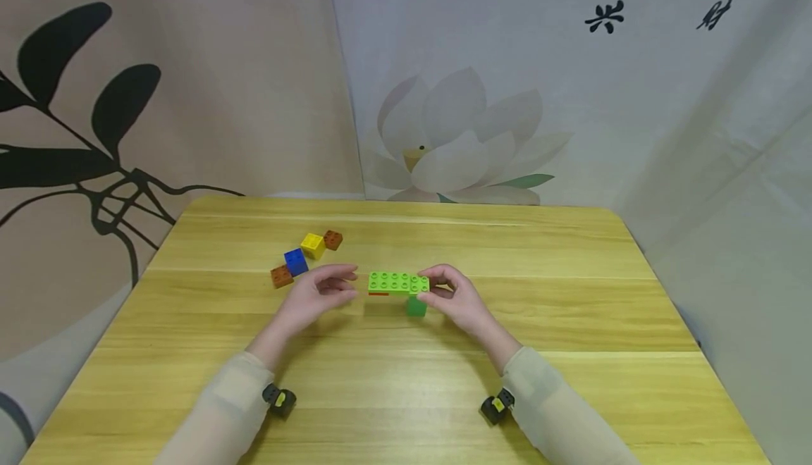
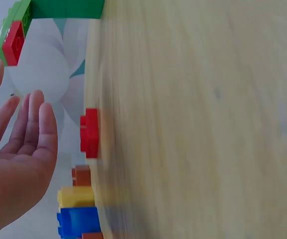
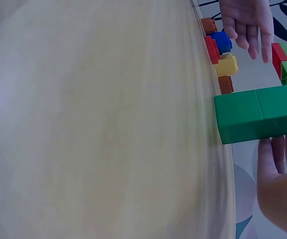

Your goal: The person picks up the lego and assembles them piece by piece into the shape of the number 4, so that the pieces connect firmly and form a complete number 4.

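In the head view, a light green toy brick row [image 1: 390, 282] lies level on top of a darker green brick column [image 1: 416, 306]. Two stacked green bricks [image 3: 258, 113] make up this column in the right wrist view. Under the row's left end sits a red brick [image 2: 13, 44]. My right hand [image 1: 458, 299] pinches the row's right end between thumb and fingers. Just off the left end, my left hand [image 1: 322, 292] holds nothing, its fingers extended and thumb apart. Another red brick [image 2: 89, 133] rests on the table; I cannot pick it out in the head view.
Left of the column, a brown brick [image 1: 282, 276], a blue brick [image 1: 296, 261], a yellow brick [image 1: 313, 245] and a second brown brick [image 1: 333, 239] lie in a slanting line on the wooden table [image 1: 539, 275]. A printed cloth [image 1: 457, 42] hangs behind.
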{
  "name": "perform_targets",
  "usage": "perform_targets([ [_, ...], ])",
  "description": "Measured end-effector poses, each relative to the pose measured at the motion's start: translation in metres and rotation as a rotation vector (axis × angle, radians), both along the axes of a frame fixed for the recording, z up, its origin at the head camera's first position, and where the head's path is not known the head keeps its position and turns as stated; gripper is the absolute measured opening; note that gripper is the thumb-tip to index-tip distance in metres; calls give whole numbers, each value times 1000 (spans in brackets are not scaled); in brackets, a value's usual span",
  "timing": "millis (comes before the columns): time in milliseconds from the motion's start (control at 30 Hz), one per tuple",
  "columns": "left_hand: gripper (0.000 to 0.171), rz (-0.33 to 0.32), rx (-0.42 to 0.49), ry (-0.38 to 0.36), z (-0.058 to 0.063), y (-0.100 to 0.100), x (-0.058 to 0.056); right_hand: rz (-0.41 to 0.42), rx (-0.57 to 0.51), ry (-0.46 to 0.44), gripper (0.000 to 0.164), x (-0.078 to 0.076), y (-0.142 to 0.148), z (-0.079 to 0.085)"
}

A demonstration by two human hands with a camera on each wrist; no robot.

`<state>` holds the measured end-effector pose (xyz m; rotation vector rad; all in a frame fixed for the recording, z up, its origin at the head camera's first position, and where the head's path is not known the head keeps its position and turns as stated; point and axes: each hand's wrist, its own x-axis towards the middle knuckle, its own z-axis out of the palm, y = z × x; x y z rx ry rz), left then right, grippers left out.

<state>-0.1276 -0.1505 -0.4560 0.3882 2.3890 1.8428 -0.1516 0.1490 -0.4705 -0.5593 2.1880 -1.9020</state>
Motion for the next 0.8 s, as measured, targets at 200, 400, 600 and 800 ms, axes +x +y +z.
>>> perform_targets([
  [200, 43, 46, -56, 42, 3, -7, 2, 1, -17, 13, 34, -1, 0, -1],
  [400, 44, 63, -115, 53, -3, -13, 1, -3, -28, 18, 35, 0, 1, -1],
  [600, 45, 69, -162, 72, -3, -16, 0, -2, -35, 27, 37, 0, 2, -3],
  [800, 45, 77, -203, 70, -3, -18, 0, -3, -40, 14, 38, 2, 2, 0],
])
